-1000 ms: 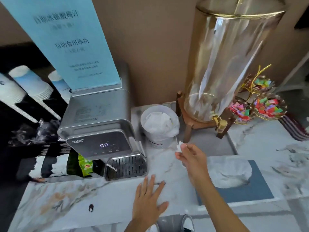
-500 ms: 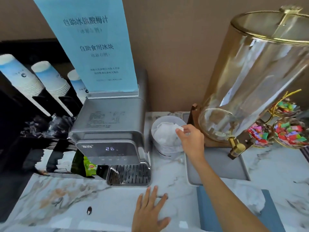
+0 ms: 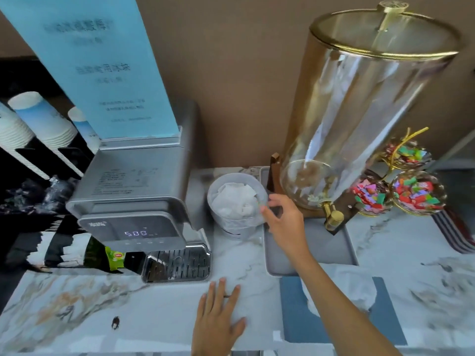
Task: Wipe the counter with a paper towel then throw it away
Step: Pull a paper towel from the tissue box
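A crumpled white paper towel (image 3: pixel 235 201) lies inside the small lined waste bin (image 3: pixel 239 228) that stands on the marble counter (image 3: pixel 102 304) between the water machine and the glass dispenser. My right hand (image 3: pixel 284 220) hovers at the bin's right rim, fingers spread, with nothing in it. My left hand (image 3: pixel 218 322) rests flat on the counter near the front edge, fingers apart.
A silver water machine (image 3: pixel 138 201) with a blue sign stands left of the bin. A tall glass drink dispenser (image 3: pixel 359 119) on a grey tray (image 3: pixel 321 250) stands to the right, with candy dishes (image 3: pixel 416 194) beside it. Paper cup stacks (image 3: pixel 38 122) sit far left. A blue mat (image 3: pixel 385 317) lies front right.
My right hand carried the paper towel up to the bin and let it go; the towel now lies in the bin. My left hand stayed flat on the counter.
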`<action>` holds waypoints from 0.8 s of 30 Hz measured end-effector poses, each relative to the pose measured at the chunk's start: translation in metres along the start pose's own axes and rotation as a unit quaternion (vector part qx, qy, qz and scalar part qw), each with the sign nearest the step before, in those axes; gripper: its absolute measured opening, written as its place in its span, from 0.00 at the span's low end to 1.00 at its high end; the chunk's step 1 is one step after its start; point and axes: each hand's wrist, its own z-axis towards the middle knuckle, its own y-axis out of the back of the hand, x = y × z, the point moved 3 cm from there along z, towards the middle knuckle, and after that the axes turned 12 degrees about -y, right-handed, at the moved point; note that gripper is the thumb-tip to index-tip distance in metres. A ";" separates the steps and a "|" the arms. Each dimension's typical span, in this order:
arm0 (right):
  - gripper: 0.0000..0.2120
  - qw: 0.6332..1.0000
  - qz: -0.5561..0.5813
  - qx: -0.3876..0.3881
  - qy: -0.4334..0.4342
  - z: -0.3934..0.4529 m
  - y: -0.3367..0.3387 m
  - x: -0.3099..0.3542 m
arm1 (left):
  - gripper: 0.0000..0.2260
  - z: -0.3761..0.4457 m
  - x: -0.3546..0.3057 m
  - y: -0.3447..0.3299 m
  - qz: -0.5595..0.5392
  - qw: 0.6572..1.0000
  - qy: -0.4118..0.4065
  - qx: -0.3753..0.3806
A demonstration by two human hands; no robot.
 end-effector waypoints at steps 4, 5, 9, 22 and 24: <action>0.15 0.998 0.028 0.009 -0.062 -0.033 0.043 -0.049 | 0.29 0.028 -0.036 0.014 -0.035 0.997 -0.024 -0.068; 0.13 0.996 0.038 -0.005 -0.078 -0.040 0.057 -0.064 | 0.29 0.038 -0.047 0.019 -0.066 0.994 -0.034 -0.085; 0.07 0.980 0.067 -0.103 -0.154 -0.064 0.125 -0.123 | 0.31 0.074 -0.091 0.024 -0.214 0.972 -0.021 -0.091; 0.10 0.955 -0.096 -0.077 -0.270 -0.066 0.174 -0.187 | 0.18 0.123 -0.135 0.026 -0.235 0.963 0.113 -0.073; 0.13 0.954 -0.113 -0.066 -0.271 -0.066 0.170 -0.187 | 0.15 0.124 -0.136 0.026 -0.295 0.944 0.117 -0.087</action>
